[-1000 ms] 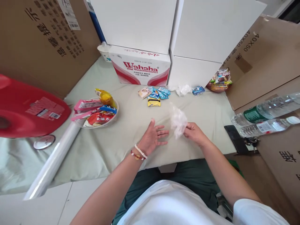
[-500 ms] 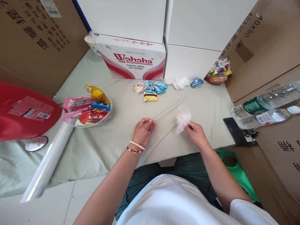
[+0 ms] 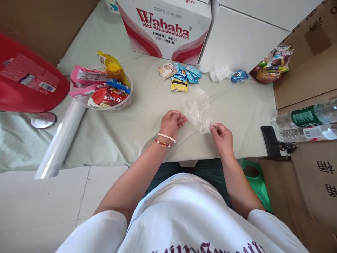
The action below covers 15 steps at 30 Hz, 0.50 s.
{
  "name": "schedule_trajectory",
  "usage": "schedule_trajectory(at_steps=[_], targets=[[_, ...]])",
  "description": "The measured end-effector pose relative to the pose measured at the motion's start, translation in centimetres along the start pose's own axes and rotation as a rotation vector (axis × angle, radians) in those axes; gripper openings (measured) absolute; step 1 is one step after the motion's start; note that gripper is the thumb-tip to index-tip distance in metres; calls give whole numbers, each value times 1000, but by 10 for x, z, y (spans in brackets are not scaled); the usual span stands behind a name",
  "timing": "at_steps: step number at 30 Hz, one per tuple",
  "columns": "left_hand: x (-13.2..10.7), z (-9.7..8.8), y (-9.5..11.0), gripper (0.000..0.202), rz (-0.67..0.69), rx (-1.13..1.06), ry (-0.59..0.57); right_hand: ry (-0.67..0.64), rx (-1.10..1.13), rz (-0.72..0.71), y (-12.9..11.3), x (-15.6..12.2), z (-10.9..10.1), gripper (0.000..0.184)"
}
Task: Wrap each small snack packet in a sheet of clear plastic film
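Plastic (image 3: pixel 198 111), thin, crumpled and see-through, is over the desk (image 3: pixel 144 109), between its front edge and some small packets (image 3: pixel 181 74). The left hand (image 3: pixel 171 123) and the right hand (image 3: pixel 222 137) each pinch one side.

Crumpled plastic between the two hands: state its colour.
The crumpled plastic is see-through, with a whitish sheen; the head view shows it best.

I can't make out how the clear plastic (image 3: pixel 200 114) is folded. From here the red jug (image 3: pixel 15 93) runs out of sight leftward, the bottles (image 3: pixel 304 117) rightward; the white box (image 3: pixel 244 38) partly hides the far snack pile (image 3: pixel 276 65).
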<state>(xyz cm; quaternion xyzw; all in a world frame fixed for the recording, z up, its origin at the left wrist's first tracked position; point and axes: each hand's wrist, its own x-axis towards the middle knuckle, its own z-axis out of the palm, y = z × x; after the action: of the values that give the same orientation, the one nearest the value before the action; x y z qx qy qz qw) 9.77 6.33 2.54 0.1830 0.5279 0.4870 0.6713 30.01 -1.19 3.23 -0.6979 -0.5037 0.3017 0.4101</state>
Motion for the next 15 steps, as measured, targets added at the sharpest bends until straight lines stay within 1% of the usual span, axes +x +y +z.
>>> schedule_trajectory(at_steps=[2,4,5,6,7,8,9,10,11,12,13,15], targets=[[-2,-5,5,10,5,21,54,25,88,38,8,-4,-3,34],[-10,-5,9,9,105,88,125,92,74,-8,11,-10,-3,33],[-17,-4,10,11,177,129,130,136,27,-66,10,-14,-3,32],[-25,-1,11,15,240,173,100,173,-35,-139,8,-18,-1,30],[-34,1,12,20,270,217,33,196,-104,-217,6,-21,1,29],[-42,5,12,27,254,256,-63,200,-171,-291,2,-25,4,28],[-51,8,11,35,199,289,-167,186,-230,-357,-1,-29,8,29],[-57,12,9,43,128,315,-248,161,-281,-412,-4,-32,12,31],[-61,15,6,48,60,334,-296,133,-327,-455,-7,-36,17,32],[-63,18,3,51,13,353,-312,105,-373,-487,-9,-39,22,32],[-62,20,-2,50,-2,375,-300,80,-414,-512,-11,-42,27,32],[-55,20,-13,43,42,428,-238,0,-464,-555,-13,-49,33,30]])
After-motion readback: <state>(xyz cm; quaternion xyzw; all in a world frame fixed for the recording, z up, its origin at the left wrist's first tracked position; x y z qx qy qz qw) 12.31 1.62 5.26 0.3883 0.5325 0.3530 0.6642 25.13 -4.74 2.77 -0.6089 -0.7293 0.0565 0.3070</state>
